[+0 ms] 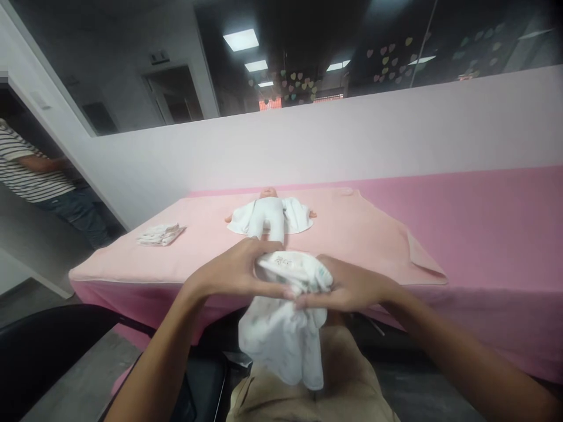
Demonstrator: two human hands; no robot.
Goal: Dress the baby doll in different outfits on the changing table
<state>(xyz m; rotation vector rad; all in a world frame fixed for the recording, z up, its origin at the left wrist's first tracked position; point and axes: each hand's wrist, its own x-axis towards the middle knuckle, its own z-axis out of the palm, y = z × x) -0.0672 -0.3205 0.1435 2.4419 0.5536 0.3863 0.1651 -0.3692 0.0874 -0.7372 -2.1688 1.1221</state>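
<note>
Folded cloths [160, 235] way off left, beyond the fingers. Then left hand [235, 271], fingers half-curled, gripping one side of a white printed garment [281, 331]. Doll [269, 208] lying past those fingertips. Garment bunched between both hands, dangling below the fingers. Right hand [349, 287] last, pinching the other side, fingertips nearly meeting. Probably super light, floppy, not slippery; best held by the gathered rim.

White patterned garment [279, 340], bunched, dangling
</note>
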